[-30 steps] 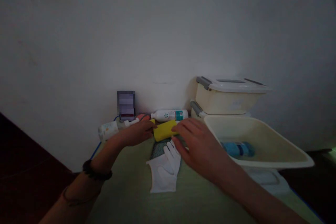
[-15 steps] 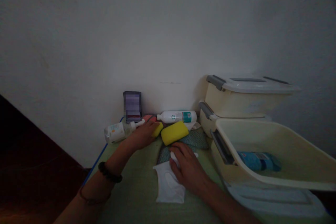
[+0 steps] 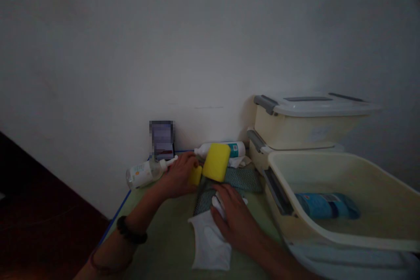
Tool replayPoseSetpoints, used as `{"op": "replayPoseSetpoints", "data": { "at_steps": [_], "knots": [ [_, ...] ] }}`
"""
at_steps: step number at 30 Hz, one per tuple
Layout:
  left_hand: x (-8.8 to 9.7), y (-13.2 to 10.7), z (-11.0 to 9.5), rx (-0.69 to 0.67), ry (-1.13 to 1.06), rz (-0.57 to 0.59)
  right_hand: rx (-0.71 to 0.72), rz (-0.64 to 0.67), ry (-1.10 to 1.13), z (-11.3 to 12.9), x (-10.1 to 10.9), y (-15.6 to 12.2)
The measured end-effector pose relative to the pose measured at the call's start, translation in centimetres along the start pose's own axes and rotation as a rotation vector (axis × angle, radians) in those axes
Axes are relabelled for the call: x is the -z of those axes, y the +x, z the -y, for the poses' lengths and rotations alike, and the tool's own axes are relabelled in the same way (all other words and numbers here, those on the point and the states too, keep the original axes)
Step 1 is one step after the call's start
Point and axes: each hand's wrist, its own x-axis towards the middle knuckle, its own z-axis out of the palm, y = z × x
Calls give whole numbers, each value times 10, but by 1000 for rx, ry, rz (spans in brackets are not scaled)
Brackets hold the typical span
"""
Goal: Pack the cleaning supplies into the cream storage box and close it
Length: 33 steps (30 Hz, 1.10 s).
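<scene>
Tub [image 3: 348,232], the biggest thing there, served as landmark: it sat open with a blue pack [image 3: 323,205] lying inside, and two lidded bins [image 3: 308,122] were stacked just behind it. Its near rim ran out of the picture at the lower right. Left of the tub lay a green mat [image 3: 164,245], and on it a white glove [image 3: 210,245] flat under the right hand [image 3: 234,216], whose fingers were spread and pressing, gripping nothing. The glove looked thin and limp; it would likely bunch if dragged, so a pinch at the cuff seemed the sounder hold.

Further left of the tub, a teal cloth [image 3: 243,178] lay crumpled, and over it a yellow sponge [image 3: 216,162] stood tipped on edge. The left hand [image 3: 179,177] touched its lower corner; whether the fingers were closed on it could not be told in the dim light. The sponge appeared soft, light and squashy, easy to take across its broad faces.

Behind it, a white bottle [image 3: 236,148] lay half hidden, a pump bottle [image 3: 144,173] lay on its side, and a small blurred box [image 3: 162,140] stood against the wall.
</scene>
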Motion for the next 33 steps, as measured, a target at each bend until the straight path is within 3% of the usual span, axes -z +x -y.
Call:
{"op": "replayPoseSetpoints", "data": {
  "at_steps": [4, 5, 6, 9, 12, 15, 20, 23, 29, 33],
  "knots": [
    [-12, -11, -13, 92, -165, -233, -19, -56, 75, -5, -4, 0],
    [-20, -19, -18, 147, -327, -358, -32, -68, 103, -5, -4, 1],
    [-30, -28, -21, 157, -450, -404, -50, -75, 136, -6, -5, 1],
    [-51, -55, -31, 113, -516, -324, -101, -84, 220, -4, -4, 2],
    [-55, -67, -38, 133, -512, -303, -78, -47, 261, -1, -1, 1],
    [-56, -64, -41, 113, -551, -294, -43, -41, 279, 2, 1, 1],
    [-62, -62, -38, 57, -577, -396, 7, -59, 246, 4, 0, 2],
    [-56, -62, -36, 30, -577, -392, -15, -103, 243, 5, 0, 3],
    [-40, -57, -37, -203, -570, -495, -50, -90, 346, 3, 3, -1],
    [-45, -56, -42, -164, -656, -539, -94, -99, 377, -1, 2, -3]
  ]
}}
